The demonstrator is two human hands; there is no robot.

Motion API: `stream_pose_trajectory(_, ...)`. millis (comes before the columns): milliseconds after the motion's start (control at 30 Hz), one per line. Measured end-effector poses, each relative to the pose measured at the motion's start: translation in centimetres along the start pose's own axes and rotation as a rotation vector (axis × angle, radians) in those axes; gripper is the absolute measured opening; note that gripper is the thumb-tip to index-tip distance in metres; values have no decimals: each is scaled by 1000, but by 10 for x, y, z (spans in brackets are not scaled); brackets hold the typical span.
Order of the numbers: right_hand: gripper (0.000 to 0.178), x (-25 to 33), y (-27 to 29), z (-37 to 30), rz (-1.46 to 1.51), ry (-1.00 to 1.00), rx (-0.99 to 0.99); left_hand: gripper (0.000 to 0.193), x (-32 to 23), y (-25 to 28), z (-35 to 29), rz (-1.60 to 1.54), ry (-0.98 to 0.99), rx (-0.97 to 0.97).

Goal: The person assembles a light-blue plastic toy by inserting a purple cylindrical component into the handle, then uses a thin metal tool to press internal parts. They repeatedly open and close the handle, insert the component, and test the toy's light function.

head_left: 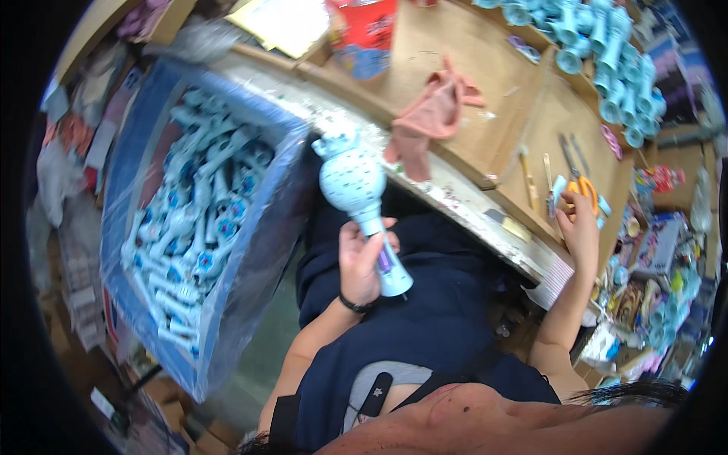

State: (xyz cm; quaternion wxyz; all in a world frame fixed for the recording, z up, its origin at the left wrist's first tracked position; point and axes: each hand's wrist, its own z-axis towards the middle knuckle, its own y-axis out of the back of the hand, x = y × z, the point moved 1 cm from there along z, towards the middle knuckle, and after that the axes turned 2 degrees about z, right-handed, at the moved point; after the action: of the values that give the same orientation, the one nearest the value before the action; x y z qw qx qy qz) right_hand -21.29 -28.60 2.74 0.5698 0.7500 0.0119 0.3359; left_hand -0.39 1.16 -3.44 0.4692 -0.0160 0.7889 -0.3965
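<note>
My left hand (362, 262) is wrapped round the handle of a light-blue plastic toy wand (353, 179). The wand has a round head with dark slots, a crown-like top, a purple button on the handle and a flared base. It is held above my lap with its head pointing away from me. At the right, my right hand (579, 226) reaches into a cardboard tray, with its fingers curled at the orange handles of a pair of scissors (583, 188). The scissors' blades point away from me. Part of the handles is hidden by the fingers.
To the left stands a blue plastic-lined bin (292, 144) full of similar light-blue wands (201, 189). On the bench (485, 241), a cardboard tray (474, 144) holds a pink cloth glove (434, 114) and a red container (362, 38). More light-blue parts (607, 57) are heaped at the far right.
</note>
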Motion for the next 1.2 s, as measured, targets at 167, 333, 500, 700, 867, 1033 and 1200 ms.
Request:
stream_pose_trajectory(167,45,1,-8,10,-77,221,67,25,-1,2,-1,-38,47,13)
stream_pose_trajectory(333,39,-9,-4,16,-151,304,104,29,-1,-1,-2,32,1,36)
stream_pose_trajectory(500,27,-8,2,13,-156,404,-54,25,-1,-3,-3,71,-4,44)
stream_pose_trajectory(700,21,14,4,0,172,348,-645,26,-3,-4,-5,43,-1,43)
stream_pose_trajectory(867,19,24,1,10,-358,582,-430,26,-4,-5,-3,41,-17,50)
stream_pose_trajectory(1033,20,24,-8,3,-248,551,-354,27,-1,-5,-1,97,-18,36)
stream_pose_trajectory(1200,27,24,-21,12,88,129,6,29,1,-8,-1,139,6,53)
